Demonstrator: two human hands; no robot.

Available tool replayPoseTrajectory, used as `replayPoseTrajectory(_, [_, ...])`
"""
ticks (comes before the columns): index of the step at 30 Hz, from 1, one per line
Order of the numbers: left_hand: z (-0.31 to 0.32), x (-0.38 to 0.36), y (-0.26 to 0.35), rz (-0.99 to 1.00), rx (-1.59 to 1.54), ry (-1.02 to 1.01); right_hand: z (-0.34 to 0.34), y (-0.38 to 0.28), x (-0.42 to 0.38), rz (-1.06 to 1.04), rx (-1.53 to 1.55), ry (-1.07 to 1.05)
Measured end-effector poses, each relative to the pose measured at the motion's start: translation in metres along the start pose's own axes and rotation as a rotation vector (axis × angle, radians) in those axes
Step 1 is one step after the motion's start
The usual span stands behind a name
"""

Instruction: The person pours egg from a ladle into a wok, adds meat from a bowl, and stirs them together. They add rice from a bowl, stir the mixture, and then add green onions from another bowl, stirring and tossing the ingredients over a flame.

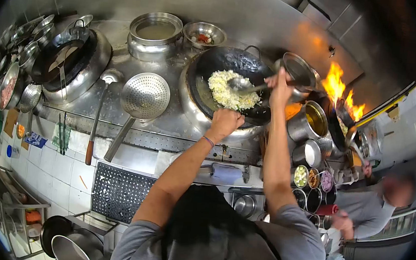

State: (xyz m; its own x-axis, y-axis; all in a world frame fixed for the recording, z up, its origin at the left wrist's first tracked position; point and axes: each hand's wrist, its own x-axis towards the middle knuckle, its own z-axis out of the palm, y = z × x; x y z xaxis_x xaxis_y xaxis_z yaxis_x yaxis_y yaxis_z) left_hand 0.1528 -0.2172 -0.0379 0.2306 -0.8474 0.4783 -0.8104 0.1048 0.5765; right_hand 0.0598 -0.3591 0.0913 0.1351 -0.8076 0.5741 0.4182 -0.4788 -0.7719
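Note:
A large black wok [209,62] sits on the steel burner in front of me. In it lies a heap of pale yellow and white food [224,94] that looks like fried rice, with green flecks. My left hand [226,123] is closed at the wok's near rim; the part it grips is hidden under the fingers. My right hand [279,87] is wrapped round the handle of a ladle [242,85], above the wok's right side. The ladle's bowl rests in the food, partly covered by it.
To the left are a perforated skimmer [145,95], another ladle [111,76] and a second wok [44,64]. Behind stand a lidded pot [155,28] and a steel bowl [204,34]. Flames [334,82] rise at right, where a co-worker [368,205] stands. Ingredient tins [301,176] sit nearby.

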Motion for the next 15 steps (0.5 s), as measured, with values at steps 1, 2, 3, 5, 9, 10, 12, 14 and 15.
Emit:
replayPoseTrajectory(1, [0.000,-0.001,0.001,-0.008,0.005,-0.020,0.008,0.000,0.015,0.043,-0.009,-0.018])
replayPoseTrajectory(2, [-0.002,0.000,0.001,-0.015,0.012,-0.033,0.021,-0.019,0.015,0.008,-0.038,-0.042])
replayPoseTrajectory(3, [0.000,-0.001,0.000,0.000,-0.004,0.009,0.028,-0.036,0.012,0.026,-0.015,-0.016])
replayPoseTrajectory(5, [-0.001,0.001,0.000,-0.009,0.045,0.026,0.032,-0.053,-0.016,0.007,0.014,-0.048])
replayPoseTrajectory(9, [0.004,0.003,0.001,-0.045,0.039,-0.027,0.018,0.038,0.012,-0.066,-0.343,-0.197])
replayPoseTrajectory(10, [0.004,0.001,0.001,-0.041,0.032,-0.038,0.037,0.011,0.011,-0.162,-0.444,-0.134])
replayPoseTrajectory(12, [-0.002,0.002,0.001,-0.039,0.022,-0.034,0.049,-0.014,0.006,-0.150,-0.282,-0.070])
replayPoseTrajectory(14, [-0.002,0.002,0.006,-0.061,0.029,-0.020,0.048,0.017,0.003,-0.110,-0.317,-0.097])
replayPoseTrajectory(15, [0.001,0.003,0.005,-0.061,0.025,-0.022,0.048,0.032,0.002,-0.091,-0.335,-0.112])
